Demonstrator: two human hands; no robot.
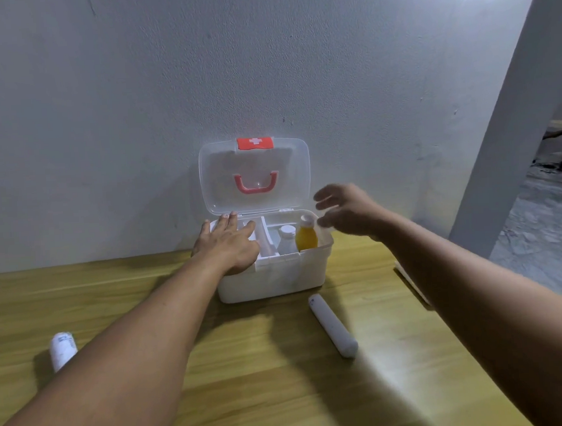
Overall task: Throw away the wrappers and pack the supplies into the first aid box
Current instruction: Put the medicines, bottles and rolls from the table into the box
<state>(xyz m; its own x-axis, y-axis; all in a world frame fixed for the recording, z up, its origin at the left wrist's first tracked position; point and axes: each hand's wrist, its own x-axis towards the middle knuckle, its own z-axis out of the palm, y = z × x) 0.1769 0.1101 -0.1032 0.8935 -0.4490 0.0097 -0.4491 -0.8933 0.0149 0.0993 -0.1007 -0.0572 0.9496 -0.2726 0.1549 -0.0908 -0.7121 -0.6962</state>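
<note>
First aid box (pixel 277 279) at the back of the wooden tabletop (pixel 251 395), against the wall, lid (pixel 254 175) swung up and leaning back, leaving the compartments clear for loading. Left hand (pixel 229 245) flat on the left half of the open box, fingers spread, holding nothing; probably pressing down to steady the light plastic box, or settling something under the palm, though what lies beneath cannot be seen. Right hand (pixel 345 212) hovering just above the right rim, fingers loosely open and blurred, empty; judged to be either just clear of the orange bottle (pixel 306 236) or reaching toward it. Orange bottle upright in the right front compartment, beside a clear white-capped bottle (pixel 287 240), both standing so the caps stay up and the narrow slots are used well. Still outside the box: a long white tube-shaped roll (pixel 333 326) lying on its side just in front of the box's right corner, and a shorter white wrapped roll (pixel 62 349) near the left forearm, well apart from the box. No bin visible. Packing judged partly done; two loose items left, likely next within easy reach of either hand.
</note>
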